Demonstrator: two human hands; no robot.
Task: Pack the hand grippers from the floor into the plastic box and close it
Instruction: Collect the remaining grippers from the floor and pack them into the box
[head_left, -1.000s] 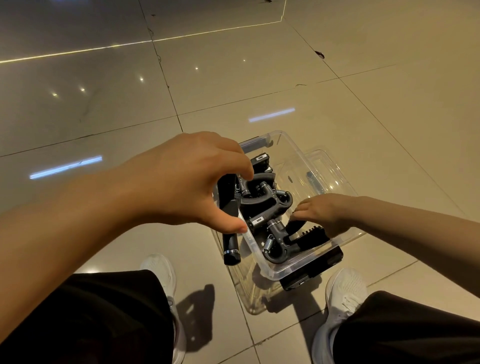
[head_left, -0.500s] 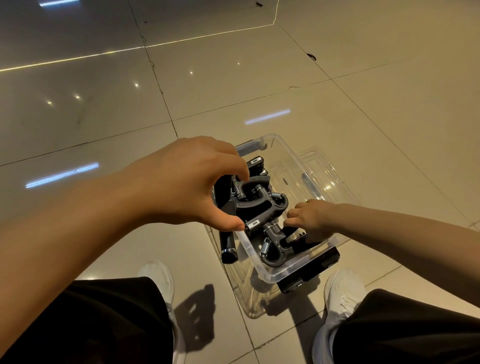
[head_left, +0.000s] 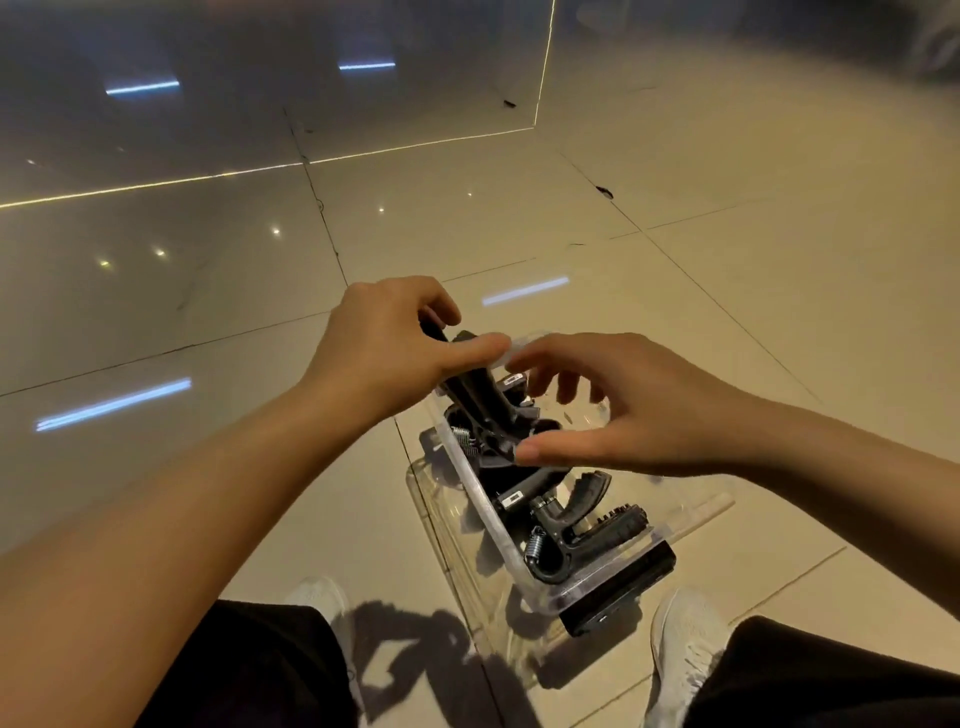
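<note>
hand grippers (head_left: 571, 525): black (silver springs) | plastic box (head_left: 488, 512): clear | floor (head_left: 467, 218): glossy beige tiles | shoes (head_left: 685, 649): white

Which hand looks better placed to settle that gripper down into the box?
Left. The left hand already grips the hand gripper above the plastic box; the right hand hovers beside, holding nothing.

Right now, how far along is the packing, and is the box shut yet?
Mostly packed, not shut. Several hand grippers already lie in the clear plastic box. The left hand grips one more hand gripper at the box's far end, while the right hand hovers over it with fingers spread. Left to do: settle that gripper in and put on the lid, which seems to lie under the box.
</note>
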